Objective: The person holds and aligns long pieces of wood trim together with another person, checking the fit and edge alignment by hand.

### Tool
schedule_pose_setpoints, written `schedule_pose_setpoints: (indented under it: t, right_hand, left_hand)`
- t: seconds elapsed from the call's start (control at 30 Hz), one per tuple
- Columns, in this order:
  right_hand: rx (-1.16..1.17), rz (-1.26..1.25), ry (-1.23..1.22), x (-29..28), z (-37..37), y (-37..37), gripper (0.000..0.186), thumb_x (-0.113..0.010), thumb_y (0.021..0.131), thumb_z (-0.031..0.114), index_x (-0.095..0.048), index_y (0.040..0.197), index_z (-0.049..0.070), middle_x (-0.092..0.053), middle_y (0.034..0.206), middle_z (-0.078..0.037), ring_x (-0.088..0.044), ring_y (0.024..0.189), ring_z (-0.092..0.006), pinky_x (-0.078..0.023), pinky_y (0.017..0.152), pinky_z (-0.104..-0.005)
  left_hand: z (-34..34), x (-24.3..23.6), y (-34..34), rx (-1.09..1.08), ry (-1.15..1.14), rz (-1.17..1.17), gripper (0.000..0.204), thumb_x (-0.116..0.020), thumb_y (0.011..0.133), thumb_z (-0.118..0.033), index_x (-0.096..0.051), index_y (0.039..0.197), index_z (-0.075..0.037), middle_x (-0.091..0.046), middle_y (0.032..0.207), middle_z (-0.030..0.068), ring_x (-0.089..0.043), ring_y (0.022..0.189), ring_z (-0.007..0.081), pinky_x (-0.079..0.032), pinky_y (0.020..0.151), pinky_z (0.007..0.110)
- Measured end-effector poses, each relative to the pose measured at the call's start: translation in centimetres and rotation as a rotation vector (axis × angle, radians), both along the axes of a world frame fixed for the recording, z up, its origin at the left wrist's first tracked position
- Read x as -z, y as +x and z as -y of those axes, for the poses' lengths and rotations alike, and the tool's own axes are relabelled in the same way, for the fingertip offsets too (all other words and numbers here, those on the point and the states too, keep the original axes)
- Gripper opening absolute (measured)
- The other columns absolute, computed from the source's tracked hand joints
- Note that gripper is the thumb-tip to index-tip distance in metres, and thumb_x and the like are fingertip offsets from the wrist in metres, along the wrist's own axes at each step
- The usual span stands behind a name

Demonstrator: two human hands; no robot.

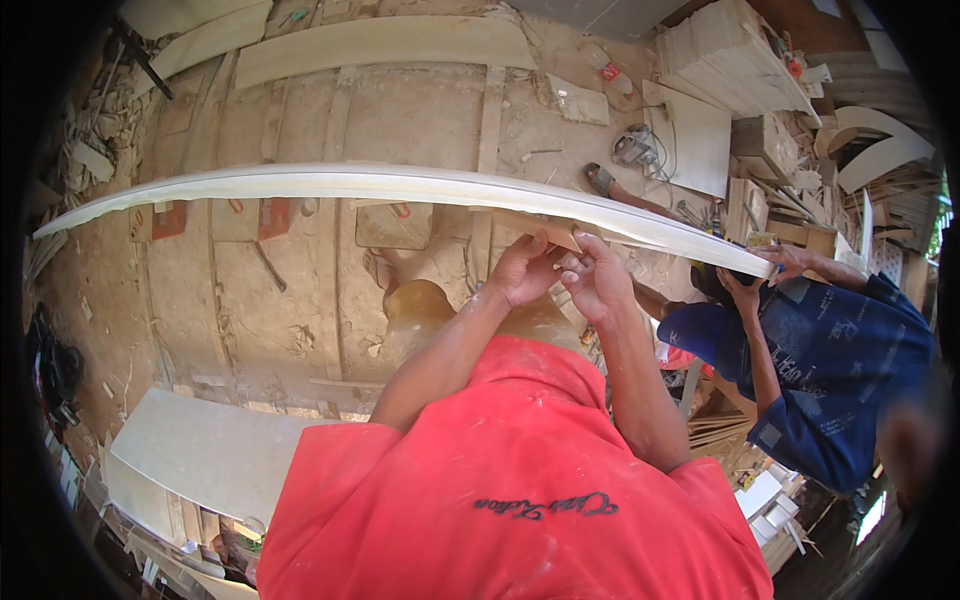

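A long, pale board (360, 187), seen nearly edge-on and bowed by the lens, spans the view from far left to the right. Just under its near edge, a thin brown strip (535, 229) is pinched between my two hands. My left hand (525, 268) is closed on the strip's near side, thumb uppermost. Beside it, my right hand (600, 283) is closed with fingertips at the strip's right end. What the strip is made of, I cannot tell. At the board's right end, a co-worker in a dark blue shirt (815, 345) has both hands on it.
Curved pale panels (390, 47) lie on the dusty floor beyond the board. Orange-red objects (273, 217) rest on the floor below it. A corded power tool (635, 148) and stacked sheets (730, 60) are at far right. Another white panel (215, 450) lies near left.
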State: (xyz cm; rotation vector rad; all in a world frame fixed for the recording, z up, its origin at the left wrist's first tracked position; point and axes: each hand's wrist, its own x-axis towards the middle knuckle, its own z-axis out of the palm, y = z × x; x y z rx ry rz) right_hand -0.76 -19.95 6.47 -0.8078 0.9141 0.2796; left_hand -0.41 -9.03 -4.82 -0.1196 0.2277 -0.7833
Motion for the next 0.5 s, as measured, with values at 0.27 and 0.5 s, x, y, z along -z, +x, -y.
schedule_pose_setpoints:
  t: [0.27, 0.5]
  right_hand:
    - [-0.079, 0.073, -0.524, 2.1, -0.6, -0.9, 0.026, -0.068, 0.086, 0.016, -0.055, 0.096, -0.004, -0.056, 0.065, -0.005, -0.051, 0.048, -0.0084, -0.035, 0.036, -0.0201]
    - [0.032, 0.140, -0.483, 1.9, -1.2, -0.9, 0.033, -0.071, 0.085, 0.021, -0.055, 0.093, -0.006, -0.057, 0.065, -0.007, -0.052, 0.048, -0.0096, -0.038, 0.038, -0.0205]
  left_hand:
    - [0.7, 1.0, -0.3, 0.082, -0.095, 0.010, 0.052, -0.074, 0.078, -0.036, -0.054, 0.118, -0.008, -0.058, 0.099, 0.0066, -0.053, 0.085, 0.0227, -0.041, 0.075, 0.037]
    - [0.6, 0.6, -0.6, 0.071, -0.135, 0.019, 0.049, -0.073, 0.078, -0.033, -0.056, 0.117, -0.008, -0.056, 0.097, 0.0055, -0.050, 0.083, 0.0206, -0.039, 0.074, 0.035]
